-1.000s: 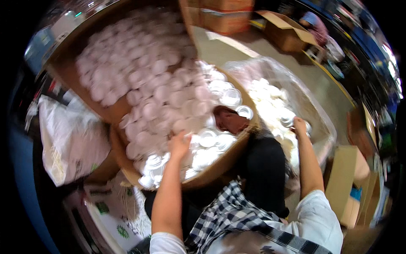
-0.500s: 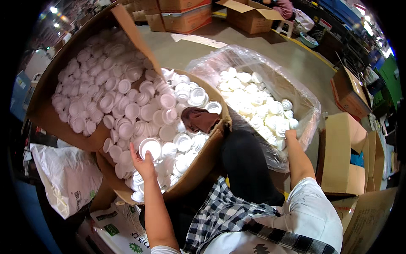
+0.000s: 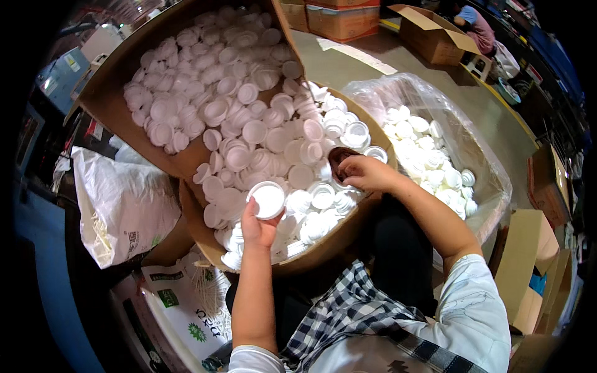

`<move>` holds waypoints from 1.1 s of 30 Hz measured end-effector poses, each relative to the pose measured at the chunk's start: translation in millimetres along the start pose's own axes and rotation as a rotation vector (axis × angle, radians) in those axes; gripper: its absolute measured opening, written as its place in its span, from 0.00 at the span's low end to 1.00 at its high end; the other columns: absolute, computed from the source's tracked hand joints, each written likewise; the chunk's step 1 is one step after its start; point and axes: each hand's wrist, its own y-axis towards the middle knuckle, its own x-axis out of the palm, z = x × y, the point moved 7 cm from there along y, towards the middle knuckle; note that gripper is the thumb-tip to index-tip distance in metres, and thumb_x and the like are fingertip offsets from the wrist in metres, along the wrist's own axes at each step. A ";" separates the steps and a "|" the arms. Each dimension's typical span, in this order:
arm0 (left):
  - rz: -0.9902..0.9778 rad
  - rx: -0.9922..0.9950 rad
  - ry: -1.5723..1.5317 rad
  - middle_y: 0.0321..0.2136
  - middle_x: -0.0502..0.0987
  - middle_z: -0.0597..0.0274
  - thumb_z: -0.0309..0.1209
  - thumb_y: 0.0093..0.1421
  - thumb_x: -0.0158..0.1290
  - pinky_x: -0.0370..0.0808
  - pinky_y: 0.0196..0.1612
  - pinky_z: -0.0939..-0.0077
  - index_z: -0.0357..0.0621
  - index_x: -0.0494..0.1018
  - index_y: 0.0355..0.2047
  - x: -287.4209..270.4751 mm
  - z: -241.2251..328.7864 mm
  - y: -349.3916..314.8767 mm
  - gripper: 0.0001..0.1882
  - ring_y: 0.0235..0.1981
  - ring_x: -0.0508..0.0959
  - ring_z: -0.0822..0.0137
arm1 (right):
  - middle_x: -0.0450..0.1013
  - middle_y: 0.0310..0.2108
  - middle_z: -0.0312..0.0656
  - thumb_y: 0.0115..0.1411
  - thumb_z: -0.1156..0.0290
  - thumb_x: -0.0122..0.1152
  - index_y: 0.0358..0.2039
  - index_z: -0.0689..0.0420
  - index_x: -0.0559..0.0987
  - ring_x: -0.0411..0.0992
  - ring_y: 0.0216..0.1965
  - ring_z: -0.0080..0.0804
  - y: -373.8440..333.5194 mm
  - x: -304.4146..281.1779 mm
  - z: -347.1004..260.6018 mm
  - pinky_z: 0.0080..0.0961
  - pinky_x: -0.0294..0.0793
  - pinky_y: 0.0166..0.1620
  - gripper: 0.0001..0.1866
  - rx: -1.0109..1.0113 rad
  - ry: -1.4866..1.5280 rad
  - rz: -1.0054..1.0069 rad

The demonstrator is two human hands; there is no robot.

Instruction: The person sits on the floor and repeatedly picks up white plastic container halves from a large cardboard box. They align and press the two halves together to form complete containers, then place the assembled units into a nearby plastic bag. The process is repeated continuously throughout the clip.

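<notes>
A white round plastic lid, its shallow hollow facing up, is held by my left hand over the near part of the big cardboard box. The thumb and fingers grip its lower rim. Under and beyond it lie many white plastic lids heaped in the box. My right hand is at the box's right edge, fingers curled together at a dark brown, glossy bag-like thing on the heap. What its fingertips hold, if anything, is hidden.
To the right stands a container lined with clear plastic, holding more white lids. A white sack sits at the left, another printed sack below it. Cardboard boxes stand at the right. Far off, a person sits near an open carton.
My right hand has left the plastic-lined container and moved left to the brown thing in the box. The left hand keeps the lid, now tilted more. The whole view has shifted.
</notes>
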 end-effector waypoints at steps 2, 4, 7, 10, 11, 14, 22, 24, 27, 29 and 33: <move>-0.171 -0.072 -0.100 0.47 0.70 0.55 0.49 0.62 0.34 0.73 0.41 0.53 0.45 0.63 0.51 19.8 -2.7 -7.2 0.26 0.47 0.72 0.54 | 0.73 0.33 0.45 0.45 0.66 0.64 0.39 0.57 0.74 0.72 0.34 0.39 18.1 38.6 3.1 0.31 0.70 0.38 0.19 -0.077 -0.271 -0.088; -0.255 -0.110 -0.114 0.50 0.68 0.54 0.58 0.60 0.31 0.72 0.42 0.50 0.44 0.62 0.53 26.9 -1.0 -14.6 0.34 0.50 0.69 0.53 | 0.74 0.34 0.45 0.45 0.65 0.60 0.34 0.55 0.78 0.73 0.37 0.44 26.3 74.6 10.1 0.35 0.72 0.39 0.14 -0.006 -0.532 -0.246; -0.338 -0.140 -0.191 0.51 0.66 0.52 0.60 0.59 0.29 0.72 0.41 0.48 0.43 0.58 0.56 32.7 -0.3 -22.6 0.37 0.49 0.69 0.50 | 0.74 0.38 0.47 0.41 0.66 0.62 0.36 0.57 0.78 0.74 0.39 0.42 23.6 104.5 36.0 0.37 0.74 0.39 0.18 0.247 -0.807 -0.536; -0.352 -0.162 -0.234 0.52 0.66 0.52 0.60 0.59 0.30 0.71 0.41 0.50 0.44 0.59 0.55 33.4 -1.2 -25.2 0.36 0.49 0.69 0.49 | 0.73 0.38 0.45 0.39 0.63 0.65 0.40 0.55 0.76 0.73 0.41 0.40 21.1 103.6 36.8 0.36 0.73 0.41 0.24 0.189 -0.842 -0.488; -0.365 -0.166 -0.239 0.52 0.66 0.52 0.58 0.60 0.28 0.71 0.41 0.50 0.44 0.59 0.55 33.3 -1.3 -26.4 0.34 0.49 0.69 0.49 | 0.73 0.38 0.45 0.39 0.62 0.65 0.40 0.55 0.76 0.72 0.40 0.41 20.4 103.8 32.7 0.37 0.73 0.41 0.24 0.177 -0.836 -0.482; -0.376 -0.162 -0.250 0.52 0.66 0.52 0.55 0.61 0.27 0.71 0.40 0.50 0.44 0.59 0.55 36.2 -4.2 -25.2 0.32 0.49 0.69 0.50 | 0.72 0.36 0.46 0.39 0.60 0.65 0.40 0.54 0.75 0.72 0.39 0.42 20.7 91.9 22.3 0.37 0.73 0.41 0.26 0.176 -0.772 -0.392; -0.433 -0.072 -0.201 0.49 0.68 0.53 0.41 0.60 0.34 0.69 0.46 0.51 0.44 0.63 0.51 35.9 -1.7 -20.5 0.23 0.48 0.70 0.53 | 0.72 0.31 0.34 0.60 0.58 0.44 0.45 0.53 0.69 0.71 0.31 0.21 26.7 55.7 -14.0 0.14 0.69 0.24 0.18 0.376 1.016 -0.108; -0.368 -0.045 -0.185 0.48 0.69 0.54 0.40 0.60 0.34 0.67 0.48 0.50 0.43 0.64 0.50 40.6 -0.1 -24.3 0.23 0.49 0.70 0.53 | 0.73 0.33 0.35 0.60 0.54 0.39 0.44 0.53 0.70 0.72 0.31 0.24 25.5 62.4 -19.5 0.19 0.71 0.24 0.20 0.381 1.201 -0.130; -0.392 -0.012 -0.274 0.48 0.69 0.53 0.40 0.60 0.37 0.67 0.49 0.48 0.40 0.64 0.50 56.9 8.3 -35.8 0.22 0.49 0.69 0.53 | 0.74 0.33 0.38 0.61 0.53 0.35 0.43 0.54 0.71 0.73 0.28 0.31 27.6 64.7 -21.8 0.28 0.73 0.24 0.22 0.334 1.338 -0.229; -0.316 0.010 -0.260 0.47 0.70 0.53 0.40 0.61 0.39 0.66 0.50 0.48 0.40 0.63 0.50 45.0 5.2 -26.6 0.22 0.49 0.69 0.55 | 0.74 0.32 0.40 0.61 0.53 0.34 0.43 0.54 0.71 0.74 0.29 0.33 30.8 67.1 -23.8 0.29 0.73 0.24 0.22 0.284 1.424 -0.277; 0.001 0.121 -0.003 0.45 0.71 0.58 0.39 0.64 0.39 0.71 0.48 0.57 0.41 0.62 0.49 3.3 -1.1 -6.2 0.18 0.45 0.73 0.60 | 0.74 0.32 0.38 0.61 0.51 0.35 0.43 0.54 0.71 0.73 0.29 0.31 36.5 72.7 -30.8 0.25 0.73 0.22 0.23 0.304 1.404 -0.266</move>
